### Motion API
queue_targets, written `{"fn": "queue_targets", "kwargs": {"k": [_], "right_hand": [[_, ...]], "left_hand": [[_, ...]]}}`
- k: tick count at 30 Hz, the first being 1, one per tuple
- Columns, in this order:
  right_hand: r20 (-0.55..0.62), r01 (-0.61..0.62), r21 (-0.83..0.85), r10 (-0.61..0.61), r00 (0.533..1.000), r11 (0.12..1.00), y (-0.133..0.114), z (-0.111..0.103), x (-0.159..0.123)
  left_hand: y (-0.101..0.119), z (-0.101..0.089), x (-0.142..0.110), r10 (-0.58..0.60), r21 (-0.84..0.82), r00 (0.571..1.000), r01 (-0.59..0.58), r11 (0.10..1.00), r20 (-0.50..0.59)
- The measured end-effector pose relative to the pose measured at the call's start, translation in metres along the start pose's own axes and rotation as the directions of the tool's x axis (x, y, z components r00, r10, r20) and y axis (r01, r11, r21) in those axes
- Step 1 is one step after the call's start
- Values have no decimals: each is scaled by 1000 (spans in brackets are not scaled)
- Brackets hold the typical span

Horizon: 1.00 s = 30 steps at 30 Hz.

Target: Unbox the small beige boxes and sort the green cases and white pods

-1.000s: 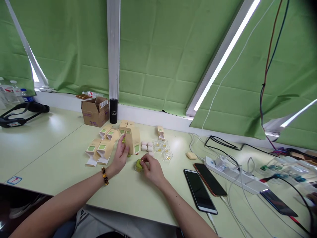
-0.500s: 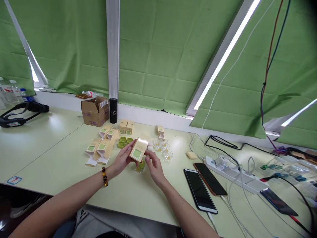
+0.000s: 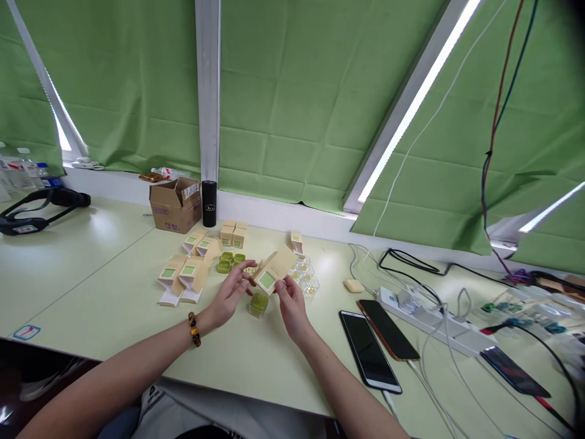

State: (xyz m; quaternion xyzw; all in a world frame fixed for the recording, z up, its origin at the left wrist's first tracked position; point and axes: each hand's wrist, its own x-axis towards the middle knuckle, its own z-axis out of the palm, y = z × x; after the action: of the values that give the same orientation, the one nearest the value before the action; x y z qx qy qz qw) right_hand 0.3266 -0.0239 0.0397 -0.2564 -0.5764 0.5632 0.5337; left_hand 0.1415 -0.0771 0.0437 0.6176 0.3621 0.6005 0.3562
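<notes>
My right hand [image 3: 293, 310] pinches the lower right corner of a tan paper box [image 3: 280, 266] with a green label window, held tilted above the table. At the box's left edge is my left hand [image 3: 231, 296], its fingers apart; whether they touch the box I cannot tell. Below the box stands a small clear jar with a green lid [image 3: 258, 304]. Several green lids [image 3: 225, 266] lie beyond my left hand. To the right, partly behind the box, are several clear jars [image 3: 309, 285] with yellowish spots inside.
Several open tan boxes [image 3: 191, 272] lie at the left, and closed tan boxes [image 3: 233, 235] stand farther back. A brown carton [image 3: 176, 207] and a black tumbler [image 3: 209, 204] are by the wall. Phones [image 3: 369, 350], a power strip [image 3: 427, 323] and cables fill the right side.
The tan box has passed from my left hand into my right, moving slightly right and tilting over. My left fingers have loosened, and the green-lidded jar below shows more fully.
</notes>
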Motion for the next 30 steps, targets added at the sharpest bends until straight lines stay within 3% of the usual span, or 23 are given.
{"fn": "queue_targets", "kwargs": {"k": [6, 17, 30], "right_hand": [[-31, -59, 18, 60, 998, 998, 3, 2, -1], [9, 26, -109, -25, 1000, 994, 18, -1, 2], [-6, 37, -171, -39, 999, 985, 17, -1, 3]], "left_hand": [[3, 2, -3, 54, 150, 997, -61, 987, 50], [-10, 1, -2, -32, -54, 996, 37, 998, 80], [-9, 0, 1, -28, -76, 998, 33, 997, 65]]}}
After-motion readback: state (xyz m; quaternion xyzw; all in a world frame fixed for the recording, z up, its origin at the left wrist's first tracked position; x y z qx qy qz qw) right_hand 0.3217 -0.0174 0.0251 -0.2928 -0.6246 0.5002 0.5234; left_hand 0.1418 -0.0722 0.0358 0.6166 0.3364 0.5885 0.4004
